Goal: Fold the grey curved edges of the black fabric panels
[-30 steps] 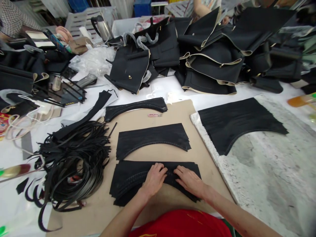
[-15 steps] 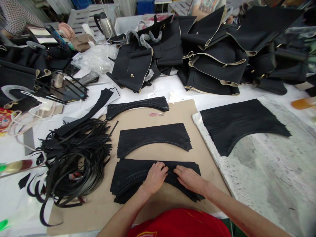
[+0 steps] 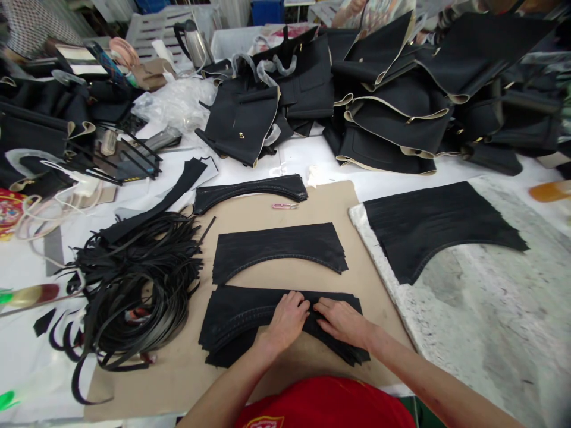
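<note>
In front of me on brown board point(image 3: 285, 398) lies a stack of black curved panels point(image 3: 223, 315), leather-like, with a stitched arched edge. My left hand point(image 3: 289, 316) is closed, its curled fingers pressing the arched edge of the top panel near the middle. Close beside it, my right hand point(image 3: 342, 321) grips the same edge with bent fingers; the fingertips of both are partly hidden. Just beyond lies a second black panel stack point(image 3: 279, 249). Farther off are a narrow curved black stack point(image 3: 250, 191) and pink thread snips point(image 3: 284, 206).
To the left sits a tangled heap of black strips point(image 3: 143, 309). A pale stained slab point(image 3: 473, 321) on the right carries another black panel stack point(image 3: 446, 223). Black bag pieces point(image 3: 392, 113) are piled across the back, near a metal kettle point(image 3: 195, 43). Other people stand behind the pile.
My left hand has slid slightly right along the arched edge, closer to my right hand. My right hand has hardly moved. The view has shifted a little.
</note>
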Tool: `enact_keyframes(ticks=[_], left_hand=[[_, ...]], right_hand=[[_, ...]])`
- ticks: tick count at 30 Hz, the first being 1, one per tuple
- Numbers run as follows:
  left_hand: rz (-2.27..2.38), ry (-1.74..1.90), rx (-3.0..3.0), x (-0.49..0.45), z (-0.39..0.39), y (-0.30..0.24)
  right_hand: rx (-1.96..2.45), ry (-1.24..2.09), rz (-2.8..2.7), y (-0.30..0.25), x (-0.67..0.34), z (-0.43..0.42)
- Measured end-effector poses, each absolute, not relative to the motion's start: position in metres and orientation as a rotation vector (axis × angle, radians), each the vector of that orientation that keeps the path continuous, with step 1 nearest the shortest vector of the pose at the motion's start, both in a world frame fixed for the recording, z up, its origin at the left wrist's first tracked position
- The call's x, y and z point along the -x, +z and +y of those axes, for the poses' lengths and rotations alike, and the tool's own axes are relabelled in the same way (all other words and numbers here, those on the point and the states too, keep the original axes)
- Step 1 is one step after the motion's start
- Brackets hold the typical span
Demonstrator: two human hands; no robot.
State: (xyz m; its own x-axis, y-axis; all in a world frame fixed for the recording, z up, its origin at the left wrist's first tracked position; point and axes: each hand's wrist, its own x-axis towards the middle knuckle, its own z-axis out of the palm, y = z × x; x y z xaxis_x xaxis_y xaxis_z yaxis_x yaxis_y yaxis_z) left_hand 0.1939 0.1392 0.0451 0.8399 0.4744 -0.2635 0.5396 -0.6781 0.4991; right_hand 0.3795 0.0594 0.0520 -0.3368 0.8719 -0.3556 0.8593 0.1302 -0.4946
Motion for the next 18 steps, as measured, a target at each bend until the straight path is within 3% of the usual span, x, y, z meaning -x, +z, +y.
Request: enact_keyframes(ticks=[11, 18], left_hand=[[0.745, -0.087, -2.418, -0.192, 0.136, 0.044], [0.866, 0.024, -2.355, -0.202, 0.133, 0.034]], right_hand=[[1.824, 1.043, -2.295, 0.051, -0.373, 0.057], [1.933, 1.103, -1.889, 0.062, -0.387, 0.071]])
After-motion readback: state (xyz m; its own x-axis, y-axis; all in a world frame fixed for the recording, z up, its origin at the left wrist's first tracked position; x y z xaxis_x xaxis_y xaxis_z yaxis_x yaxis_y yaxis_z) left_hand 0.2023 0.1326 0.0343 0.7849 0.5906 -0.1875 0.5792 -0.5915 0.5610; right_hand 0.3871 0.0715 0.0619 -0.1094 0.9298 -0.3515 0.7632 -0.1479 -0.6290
